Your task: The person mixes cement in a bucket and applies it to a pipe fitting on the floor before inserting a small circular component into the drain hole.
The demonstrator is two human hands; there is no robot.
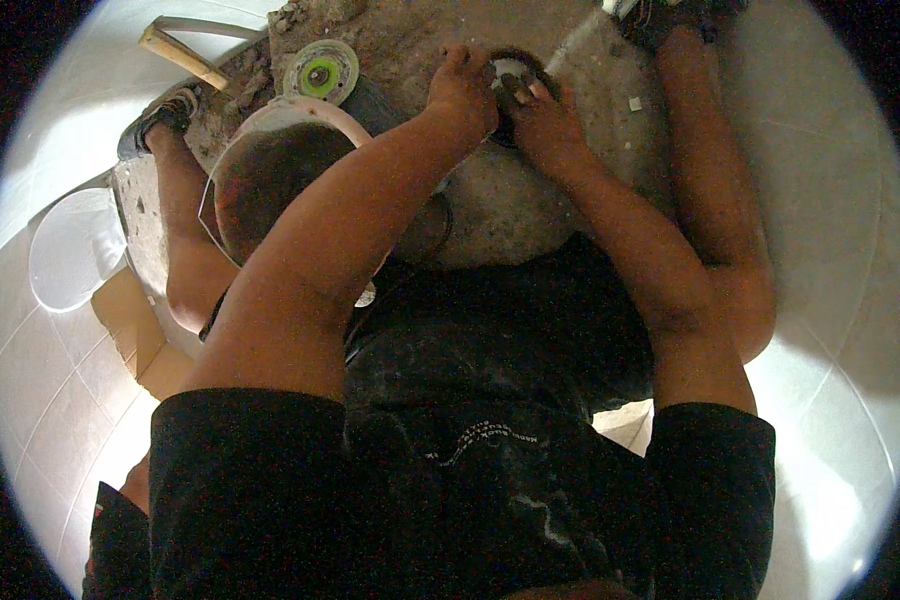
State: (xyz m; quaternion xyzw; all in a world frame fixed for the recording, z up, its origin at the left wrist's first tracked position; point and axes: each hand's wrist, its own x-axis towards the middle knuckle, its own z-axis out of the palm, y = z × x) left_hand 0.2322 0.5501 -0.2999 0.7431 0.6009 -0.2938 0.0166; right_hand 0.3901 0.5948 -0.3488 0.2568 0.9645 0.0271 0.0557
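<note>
Close together over the dusty floor (600, 140), both my hands are at a dark round ring (522, 54) with a paler inside. My left hand (464, 92) has its fingers curled at the ring's left side; what lies in them is hidden. Bent over the ring's right part, my right hand (545, 122) has its fingers closed around something small that I cannot make out. Whether the ring is a loose piece or the rim of a hole is not clear. Left of my hands lies an angle grinder (320, 75) with a green and pale disc.
A pale bucket (342, 116) with brown contents stands by my left forearm. A wooden-handled hammer (183, 58) leans at the far left. Further left are a round white translucent lid or tub (76, 250) and a cardboard piece (130, 325). Pale tiles (820, 200) border the right side.
</note>
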